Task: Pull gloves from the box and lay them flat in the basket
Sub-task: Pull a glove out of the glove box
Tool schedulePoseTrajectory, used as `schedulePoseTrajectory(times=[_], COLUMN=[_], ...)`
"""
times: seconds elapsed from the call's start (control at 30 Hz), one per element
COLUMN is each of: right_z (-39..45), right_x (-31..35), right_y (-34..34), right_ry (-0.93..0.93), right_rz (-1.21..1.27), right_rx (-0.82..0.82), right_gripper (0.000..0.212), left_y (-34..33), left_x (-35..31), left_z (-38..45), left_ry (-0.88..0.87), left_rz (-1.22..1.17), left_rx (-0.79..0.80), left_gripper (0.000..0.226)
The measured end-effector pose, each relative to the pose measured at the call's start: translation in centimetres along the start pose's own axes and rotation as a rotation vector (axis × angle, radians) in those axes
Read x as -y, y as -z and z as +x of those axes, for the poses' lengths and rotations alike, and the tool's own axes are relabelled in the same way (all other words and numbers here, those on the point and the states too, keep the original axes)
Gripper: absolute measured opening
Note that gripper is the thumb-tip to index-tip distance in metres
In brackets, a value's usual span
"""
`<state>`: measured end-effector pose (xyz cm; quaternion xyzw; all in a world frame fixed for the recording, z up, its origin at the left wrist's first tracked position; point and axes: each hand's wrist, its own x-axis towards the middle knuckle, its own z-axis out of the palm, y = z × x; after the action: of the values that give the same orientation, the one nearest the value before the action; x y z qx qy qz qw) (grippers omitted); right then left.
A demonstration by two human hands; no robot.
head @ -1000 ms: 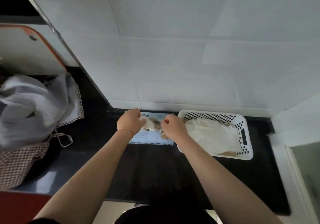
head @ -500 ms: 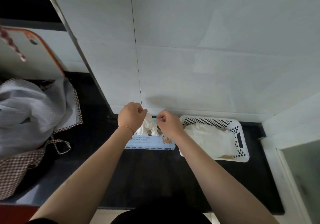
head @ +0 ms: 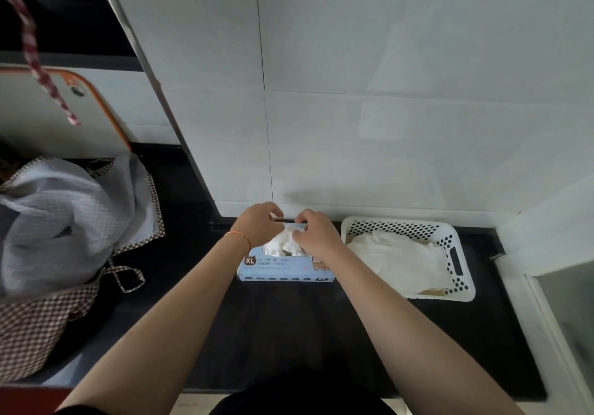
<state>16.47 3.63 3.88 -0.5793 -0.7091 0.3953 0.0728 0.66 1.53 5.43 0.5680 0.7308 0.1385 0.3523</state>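
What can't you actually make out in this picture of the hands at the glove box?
Head view only:
- Opening of the glove box: covered by the left hand and right hand.
- Fingertips: curled under, hidden in the bunched glove.
- How many gloves lie in the basket: the white pile overlaps itself.
- Small print on the box: too small.

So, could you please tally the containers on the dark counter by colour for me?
Blue: 1, the glove box
White: 1, the basket
Total: 2
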Motion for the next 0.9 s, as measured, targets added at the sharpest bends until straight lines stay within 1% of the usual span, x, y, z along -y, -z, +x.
schedulePoseTrajectory(times=[0.03,0.07,0.13,0.2,0.23,0.3,0.37,0.43,0.47,0.53,0.57,0.6,0.67,0.77,0.83,0.9], right_z=[-0.1,-0.2,-0.2,-0.1,0.0,0.0,0.0,-0.1,-0.1,-0.2,-0.4,-0.5,-0.7,-1.0,-0.8,-0.7], right_x=[-0.2,-0.3,-0.4,-0.2,0.0,0.4,0.8,1.0,1.1,1.0,1.1,1.0,1.0,1.5,1.9,2.4], right_y=[-0.1,-0.2,-0.1,-0.1,0.0,0.2,0.4,0.6,0.6,0.7,0.8,0.8,0.9,0.7,0.7,1.0], right_ry=[-0.017,-0.032,-0.046,-0.043,-0.026,0.018,0.053,0.062,0.064,0.051,0.040,0.027,0.032,0.095,0.145,0.179], right_rz=[-0.004,-0.033,-0.111,-0.126,-0.125,-0.152,-0.186,-0.200,-0.197,-0.166,-0.141,-0.114,-0.071,-0.016,0.027,0.063], right_rx=[-0.009,-0.009,-0.010,-0.053,-0.079,-0.108,-0.127,-0.146,-0.151,-0.147,-0.140,-0.131,-0.111,-0.144,-0.184,-0.218], right_gripper=[0.023,0.023,0.021,0.015,0.016,0.025,0.037,0.042,0.039,0.023,0.018,0.020,0.032,0.046,0.045,0.034], left_y=[-0.4,-0.9,-1.9,-2.5,-2.7,-2.5,-2.0,-1.4,-1.1,-0.4,0.0,0.4,1.1,1.4,1.3,1.4], left_x=[0.6,1.1,1.8,1.9,1.8,1.7,1.7,1.7,1.7,1.6,1.6,1.5,1.2,0.4,-0.2,-0.8], left_z=[-0.1,-0.2,-0.5,-0.6,-0.6,-0.6,-0.6,-0.6,-0.6,-0.5,-0.4,-0.3,-0.1,-0.1,-0.2,-0.1], left_ry=[-0.011,-0.016,0.010,0.051,0.064,0.055,0.016,-0.017,-0.026,-0.036,-0.039,-0.041,-0.044,-0.063,-0.079,-0.095], left_rz=[0.035,0.054,0.040,0.019,0.016,0.028,0.098,0.179,0.207,0.233,0.227,0.211,0.164,0.055,-0.060,-0.159], left_rx=[0.039,0.045,0.008,-0.027,-0.033,-0.045,-0.062,-0.080,-0.098,-0.140,-0.162,-0.182,-0.213,-0.222,-0.215,-0.211], left_gripper=[0.023,0.025,0.022,0.027,0.030,0.029,0.021,0.016,0.018,0.020,0.019,0.018,0.017,0.013,0.012,0.013])
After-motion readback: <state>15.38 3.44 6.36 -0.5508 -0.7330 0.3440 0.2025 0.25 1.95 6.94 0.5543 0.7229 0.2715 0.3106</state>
